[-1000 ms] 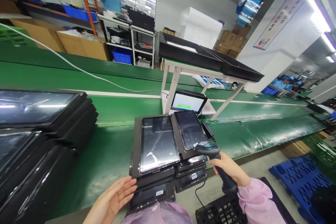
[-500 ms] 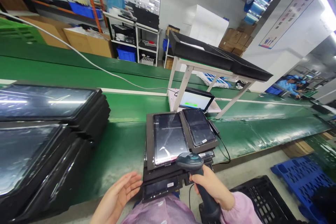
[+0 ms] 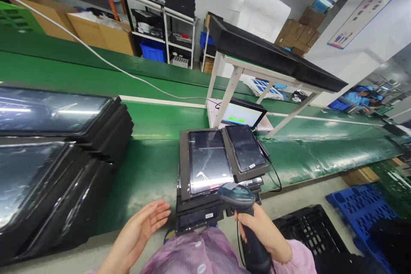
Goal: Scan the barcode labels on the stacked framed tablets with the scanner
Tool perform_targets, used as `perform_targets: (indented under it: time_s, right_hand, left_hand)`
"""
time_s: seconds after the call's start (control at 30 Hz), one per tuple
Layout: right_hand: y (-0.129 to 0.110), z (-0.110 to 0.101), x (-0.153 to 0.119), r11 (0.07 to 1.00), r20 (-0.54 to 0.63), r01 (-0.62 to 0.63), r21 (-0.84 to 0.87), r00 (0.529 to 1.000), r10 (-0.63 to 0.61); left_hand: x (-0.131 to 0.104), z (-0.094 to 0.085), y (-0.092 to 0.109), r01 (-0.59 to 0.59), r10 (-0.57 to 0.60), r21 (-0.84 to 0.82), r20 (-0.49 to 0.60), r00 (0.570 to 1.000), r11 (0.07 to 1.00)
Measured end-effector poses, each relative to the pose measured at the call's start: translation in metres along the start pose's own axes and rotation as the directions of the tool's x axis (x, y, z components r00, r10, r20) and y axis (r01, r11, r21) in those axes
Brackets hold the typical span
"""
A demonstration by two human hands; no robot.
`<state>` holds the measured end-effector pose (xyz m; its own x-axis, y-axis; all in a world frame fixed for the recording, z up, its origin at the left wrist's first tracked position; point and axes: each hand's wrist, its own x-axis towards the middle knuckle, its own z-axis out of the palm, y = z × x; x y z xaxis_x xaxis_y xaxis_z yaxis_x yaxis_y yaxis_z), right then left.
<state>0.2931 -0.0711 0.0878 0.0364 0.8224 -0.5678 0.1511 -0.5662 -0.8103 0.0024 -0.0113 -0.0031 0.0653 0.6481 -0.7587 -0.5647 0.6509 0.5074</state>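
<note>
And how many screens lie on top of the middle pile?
2: the larger screen on the left, the smaller screen on the right. More lie partly covered beneath; others may be hidden.

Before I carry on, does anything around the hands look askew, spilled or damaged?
The middle stack looks uneven: a lower tray juts toward the person, seemingly past the bench edge, while the upper layers sit farther back. No spill or damage is visible.
</note>
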Motion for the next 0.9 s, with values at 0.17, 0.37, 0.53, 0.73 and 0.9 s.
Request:
perform_targets:
  time_s: [0.17,0.37,0.53,0.73,0.9]
  right_hand:
    - [0.005,-0.013,0.002,1.000,0.067,-0.027,0.006,0.997,0.026]
    - [0.001,-0.015,0.005,1.000,0.093,-0.020,0.012,0.995,0.019]
    - [0.003,-0.006,0.005,0.998,0.119,-0.016,0.053,0.993,0.009]
    - [-0.007,-0.065,0.018,0.984,-0.228,0.119,0.134,0.970,-0.087]
    - [0.007,-0.191,0.079,0.975,-0.630,0.099,0.199,0.775,0.050]
  left_hand:
    - [-0.008,0.023,-0.005,-0.054,0.051,-0.077,-0.045,0.998,0.996]
    - [-0.009,0.030,-0.015,-0.116,0.112,-0.091,-0.050,0.992,0.989]
    - [-0.003,0.019,-0.017,-0.158,0.145,-0.109,-0.120,0.982,0.981]
    - [-0.001,0.011,-0.007,-0.214,0.199,-0.080,-0.161,0.967,0.974]
    - [-0.004,0.014,-0.003,-0.334,0.323,-0.026,-0.195,0.926,0.942]
